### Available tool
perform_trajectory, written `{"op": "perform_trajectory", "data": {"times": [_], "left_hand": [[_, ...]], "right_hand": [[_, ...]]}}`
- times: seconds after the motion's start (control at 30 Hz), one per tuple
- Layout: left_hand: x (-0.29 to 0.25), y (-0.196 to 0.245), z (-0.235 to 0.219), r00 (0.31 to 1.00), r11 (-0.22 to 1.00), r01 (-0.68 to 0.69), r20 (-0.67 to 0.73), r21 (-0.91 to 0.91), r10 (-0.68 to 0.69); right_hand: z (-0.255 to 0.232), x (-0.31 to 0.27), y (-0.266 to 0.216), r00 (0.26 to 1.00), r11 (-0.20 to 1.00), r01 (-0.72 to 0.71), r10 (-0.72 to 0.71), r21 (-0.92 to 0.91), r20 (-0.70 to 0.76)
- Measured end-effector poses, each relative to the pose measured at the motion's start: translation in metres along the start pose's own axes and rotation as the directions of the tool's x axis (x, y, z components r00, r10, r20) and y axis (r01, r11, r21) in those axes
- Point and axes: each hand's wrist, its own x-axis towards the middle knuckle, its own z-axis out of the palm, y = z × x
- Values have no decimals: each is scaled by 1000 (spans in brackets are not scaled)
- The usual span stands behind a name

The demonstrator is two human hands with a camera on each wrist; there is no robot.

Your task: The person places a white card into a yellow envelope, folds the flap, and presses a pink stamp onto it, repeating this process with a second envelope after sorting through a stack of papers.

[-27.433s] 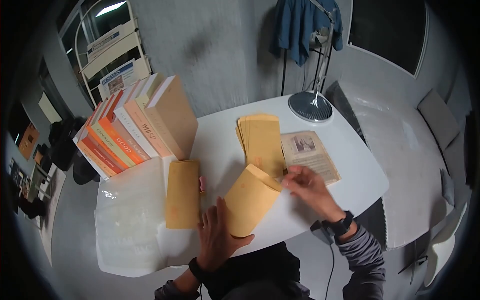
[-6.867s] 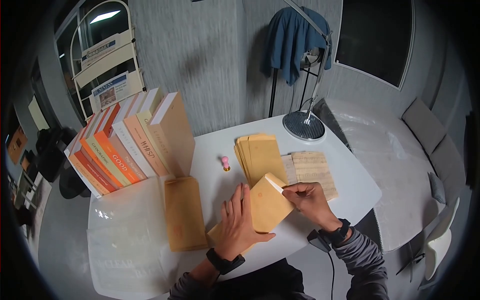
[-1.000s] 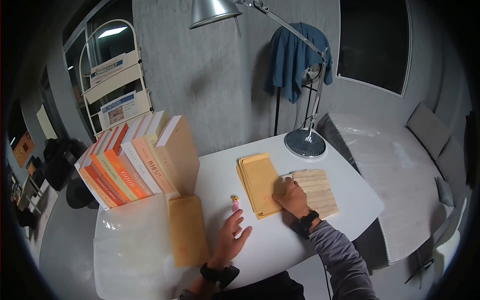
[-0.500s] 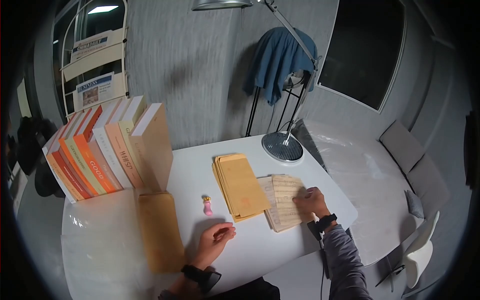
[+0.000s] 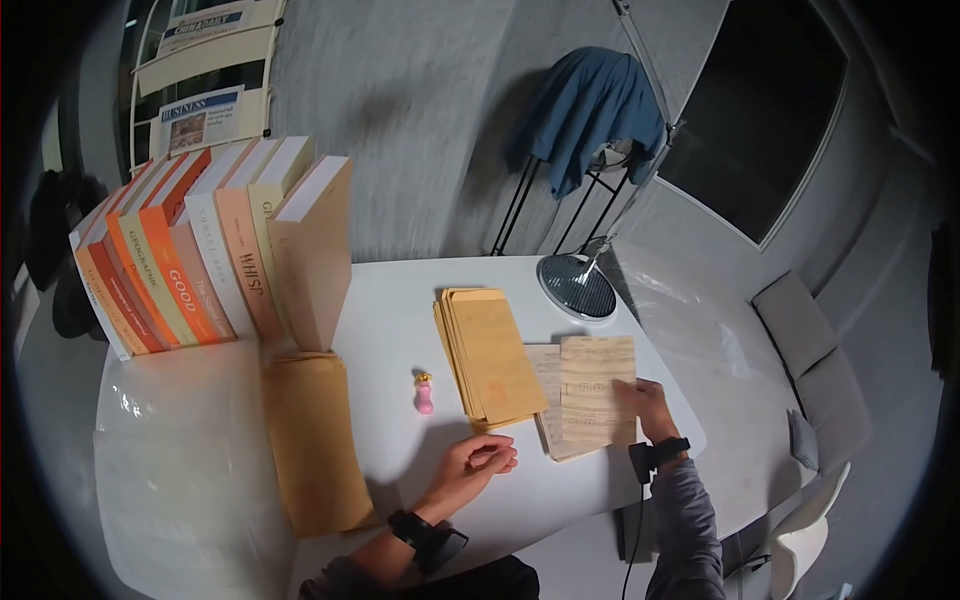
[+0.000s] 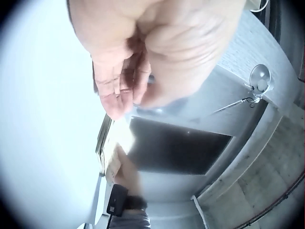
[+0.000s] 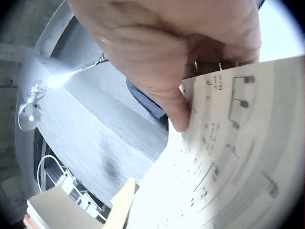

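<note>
Cream sheet music (image 5: pixel 592 392) is pinched at its edge by the right hand (image 5: pixel 653 411) – leaving most notes uncovered; the left hand (image 5: pixel 468 474) hangs loosely curled, empty.

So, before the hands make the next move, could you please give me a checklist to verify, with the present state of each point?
1. Right hand grips the music sheet: ok, thumb on the printed face, fingers behind.
2. Only one sheet is in the grip: cannot tell.
3. Left hand is free: ok, fingers loosely curled, holding nothing.
4. Middle envelope stack is squared up: not ok, its left edges are fanned out.
5. Pink-handled item is apart from both envelope piles: ok, it sits between the middle stack and the left envelope pile.
</note>
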Motion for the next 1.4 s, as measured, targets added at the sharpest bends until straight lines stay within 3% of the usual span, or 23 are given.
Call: {"op": "perform_trajectory", "data": {"times": [0.13,0.23,0.37,0.47,0.53,0.63,0.73,0.8,0.83,0.93,0.97,1.0,1.07,1.17,1.3,1.4], "left_hand": [[-1,2,3,998,996,-43,36,-79,46],[1,10,15,997,990,52,56,-132,-44],[0,5,16,987,973,85,150,-213,-54],[1,-7,9,996,973,52,87,-226,-33],[1,-9,12,1000,980,-12,-11,-201,10],[1,-13,22,973,974,-225,-50,-13,224],[-1,-6,32,959,950,-268,-141,-163,247],[-1,-11,19,990,988,-84,-123,-128,68],[-1,-14,13,993,993,9,-116,-114,-22],[-1,-20,8,986,954,-8,-159,-299,-42],[0,-26,7,986,947,-36,-166,-319,-19],[-1,-25,8,984,951,-32,-174,-308,-23],[-2,-20,11,982,959,-26,-188,-284,-29],[-1,-25,8,979,971,-25,-202,-236,-24],[-1,-21,8,979,948,-55,-201,-314,-9],[-2,-22,6,978,952,-34,-207,-304,-31]], "right_hand": [[6,-21,-33,990,983,-75,53,168,132],[33,-43,-59,963,992,-57,26,109,270],[71,-68,-74,915,991,-122,90,57,394],[58,-52,-55,912,974,-203,149,103,382],[57,-58,-64,904,983,-152,96,103,417],[60,-64,-62,921,975,-111,28,195,387],[72,-70,-59,931,944,-143,26,298,364],[75,-76,-53,927,933,-155,24,324,374],[76,-75,-46,917,937,-159,24,310,397],[68,-61,-46,993,997,-17,25,-70,119],[60,-44,-32,970,927,241,-242,-286,33],[55,-33,-18,953,896,234,-289,-378,-95],[45,-16,7,972,870,114,-197,-480,-125],[38,-3,13,998,776,4,-46,-631,-50],[22,10,11,995,899,-96,96,-428,-20],[14,11,1,980,905,-171,197,-390,29]]}}
